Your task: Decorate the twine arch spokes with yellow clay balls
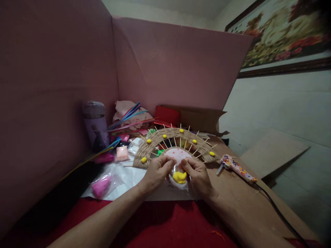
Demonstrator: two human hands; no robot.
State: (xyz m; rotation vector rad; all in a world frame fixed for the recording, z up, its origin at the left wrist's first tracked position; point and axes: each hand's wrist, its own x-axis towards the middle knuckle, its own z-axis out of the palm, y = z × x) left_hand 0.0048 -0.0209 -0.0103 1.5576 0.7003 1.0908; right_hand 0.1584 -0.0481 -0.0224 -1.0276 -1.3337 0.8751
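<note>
Between my two hands is a small clear plastic bag with a lump of yellow clay (pixel 179 177) in its lower part. My left hand (pixel 159 170) pinches the bag's upper left edge, thumb against fingers. On the opposite edge, my right hand (pixel 198 174) has the same kind of pinch. Just beyond the hands lies a half-round fan shape of woven twine (pixel 172 134) on thin sticks, dotted with several yellow clay discs. Its inner half-circle (pixel 178 154) is pale pink with red spots, partly hidden by my fingers.
A glue gun (pixel 238 168) with a flowered cover and black cord lies at right. To the left stand a purple bottle (pixel 95 125), pipe cleaners (pixel 131 113) and bags of pink clay (pixel 101 186) on white sheeting (pixel 126 175). Pink panels (pixel 176 69) rise behind.
</note>
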